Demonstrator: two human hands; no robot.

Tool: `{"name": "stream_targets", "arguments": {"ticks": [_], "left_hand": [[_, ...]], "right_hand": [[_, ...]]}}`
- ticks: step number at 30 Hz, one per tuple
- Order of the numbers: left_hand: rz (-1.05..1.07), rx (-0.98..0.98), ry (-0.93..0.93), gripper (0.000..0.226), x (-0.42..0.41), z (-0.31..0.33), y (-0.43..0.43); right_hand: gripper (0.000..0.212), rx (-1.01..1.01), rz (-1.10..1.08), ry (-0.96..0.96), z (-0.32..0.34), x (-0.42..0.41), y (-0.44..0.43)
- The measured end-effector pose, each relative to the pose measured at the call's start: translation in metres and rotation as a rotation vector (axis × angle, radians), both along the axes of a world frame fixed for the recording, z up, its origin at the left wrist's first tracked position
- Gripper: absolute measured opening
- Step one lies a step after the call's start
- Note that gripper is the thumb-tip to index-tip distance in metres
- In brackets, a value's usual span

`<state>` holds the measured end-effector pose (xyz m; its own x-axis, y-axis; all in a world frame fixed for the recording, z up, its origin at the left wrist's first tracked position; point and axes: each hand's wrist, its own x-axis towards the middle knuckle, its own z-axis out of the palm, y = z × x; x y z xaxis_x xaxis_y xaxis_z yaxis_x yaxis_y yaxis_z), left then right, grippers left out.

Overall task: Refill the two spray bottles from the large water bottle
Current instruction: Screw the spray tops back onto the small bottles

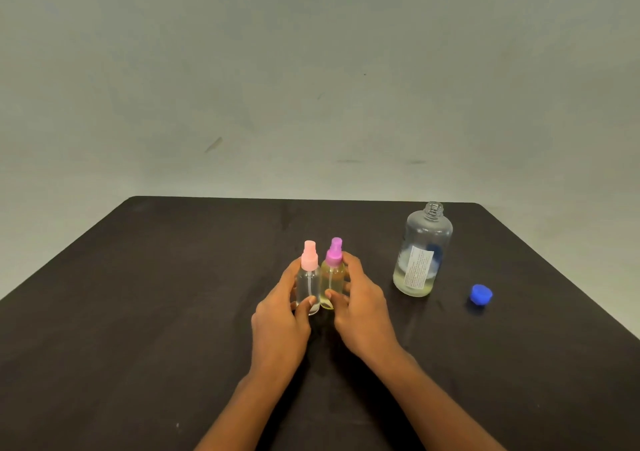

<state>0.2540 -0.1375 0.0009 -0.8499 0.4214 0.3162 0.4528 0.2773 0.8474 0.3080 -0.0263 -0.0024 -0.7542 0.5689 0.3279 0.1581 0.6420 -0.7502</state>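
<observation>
We look down on a dark, matte bench (173, 312) with rounded far corners, set against a plain grey-green wall (311, 69) that carries a few faint scuff marks.

Near the middle of the bench the two spray bottles stand upright and touching side by side. Our left hand (277, 319) curls round the pink-capped spray bottle (308, 277), thumb across its lower front and fingers behind it. Our right hand (363, 305) grips the purple-capped spray bottle (333, 274) the same way, fingers wrapped round its far side and thumb low on the front. The purple-capped one holds yellowish liquid; the pink-capped one looks clear.

To the right of our right hand, apart from it, the large water bottle (422, 249) stands upright with its neck uncapped and a shallow layer of pale liquid at the bottom. Its blue cap (480, 294) lies on the bench further right, near the edge.
</observation>
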Motion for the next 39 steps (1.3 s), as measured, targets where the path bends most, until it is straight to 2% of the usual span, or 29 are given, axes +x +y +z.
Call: {"name": "stream_targets", "arguments": {"ticks": [23, 30, 39], "left_hand": [[-0.018, -0.017, 0.031, 0.064, -0.003, -0.007, 0.004], [-0.016, -0.041, 0.01, 0.073, -0.003, -0.01, 0.004], [0.003, 0.016, 0.008, 0.051, -0.005, -0.011, 0.004]], "right_hand": [[0.061, 0.014, 0.034, 0.028, -0.005, 0.0, 0.001], [0.062, 0.007, 0.045, 0.02, -0.006, 0.001, 0.001], [0.062, 0.022, 0.053, 0.02, -0.006, 0.001, 0.002]]}}
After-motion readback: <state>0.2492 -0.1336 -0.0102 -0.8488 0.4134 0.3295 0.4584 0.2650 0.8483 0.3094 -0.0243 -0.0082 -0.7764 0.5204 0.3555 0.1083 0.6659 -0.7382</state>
